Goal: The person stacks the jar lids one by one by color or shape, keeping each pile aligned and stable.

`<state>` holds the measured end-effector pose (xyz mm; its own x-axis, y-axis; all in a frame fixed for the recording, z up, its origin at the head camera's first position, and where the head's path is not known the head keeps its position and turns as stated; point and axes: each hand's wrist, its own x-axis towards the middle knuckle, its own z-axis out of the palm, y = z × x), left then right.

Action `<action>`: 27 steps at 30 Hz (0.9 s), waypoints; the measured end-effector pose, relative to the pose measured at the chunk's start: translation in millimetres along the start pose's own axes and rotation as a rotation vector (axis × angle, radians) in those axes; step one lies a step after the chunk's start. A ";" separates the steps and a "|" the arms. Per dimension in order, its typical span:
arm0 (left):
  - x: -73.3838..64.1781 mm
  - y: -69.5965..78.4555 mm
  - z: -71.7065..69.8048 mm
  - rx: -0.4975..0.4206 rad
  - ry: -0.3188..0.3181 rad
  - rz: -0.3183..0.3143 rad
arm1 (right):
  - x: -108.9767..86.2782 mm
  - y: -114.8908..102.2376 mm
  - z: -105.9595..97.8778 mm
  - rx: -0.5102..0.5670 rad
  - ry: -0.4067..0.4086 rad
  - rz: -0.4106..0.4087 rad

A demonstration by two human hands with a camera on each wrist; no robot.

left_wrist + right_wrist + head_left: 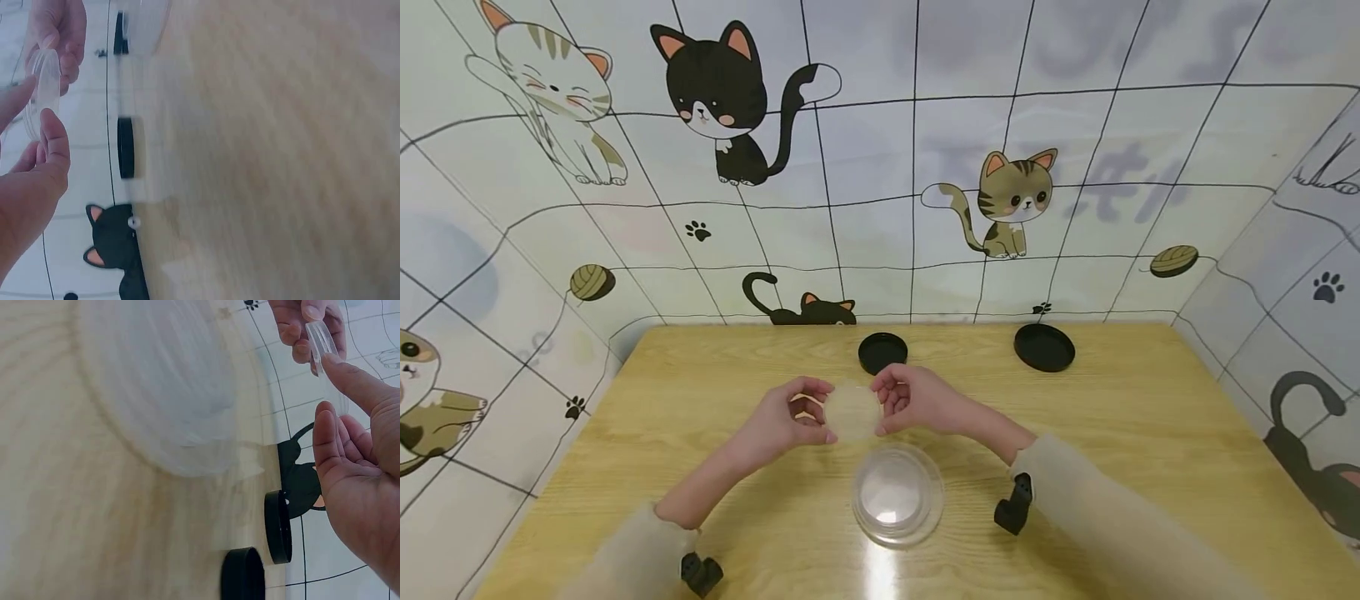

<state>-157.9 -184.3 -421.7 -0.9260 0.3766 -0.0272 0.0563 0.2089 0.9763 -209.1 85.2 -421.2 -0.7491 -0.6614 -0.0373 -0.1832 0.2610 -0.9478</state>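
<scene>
Both hands hold a clear, shallow round plastic lid (pixel 852 412) by its opposite sides, above the wooden table. My left hand (pixel 790 417) grips its left edge between thumb and fingers; my right hand (pixel 925 402) pinches the right edge the same way. From the left wrist view, the lid (pixel 49 87) is seen nearly edge-on with its raised rim. The right wrist view shows its thin side (pixel 322 342), partly covered by the right thumb. Just nearer than the hands, a clear round plastic container (pixel 895 493) stands on the table.
Two black round lids lie toward the table's back edge: one (pixel 882 353) just behind the right hand, another (pixel 1044 347) farther right. A cat-printed sheet (pixel 880 167) rises behind the table (pixel 715 358) and along both sides.
</scene>
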 end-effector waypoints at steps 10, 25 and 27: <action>-25.1 -8.4 43.5 0.055 -0.084 0.008 | -61.2 17.6 21.5 0.007 0.022 0.030; -32.5 -11.2 62.4 0.251 -0.153 0.096 | -83.3 23.9 28.8 -0.098 -0.015 0.048; -32.4 -11.7 62.8 0.281 -0.157 0.098 | -83.8 24.4 29.5 -0.105 -0.011 0.041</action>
<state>-105.1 -142.3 -445.7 -0.8434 0.5371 0.0103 0.2634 0.3967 0.8793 -132.1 126.3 -450.5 -0.7503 -0.6563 -0.0796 -0.2185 0.3598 -0.9071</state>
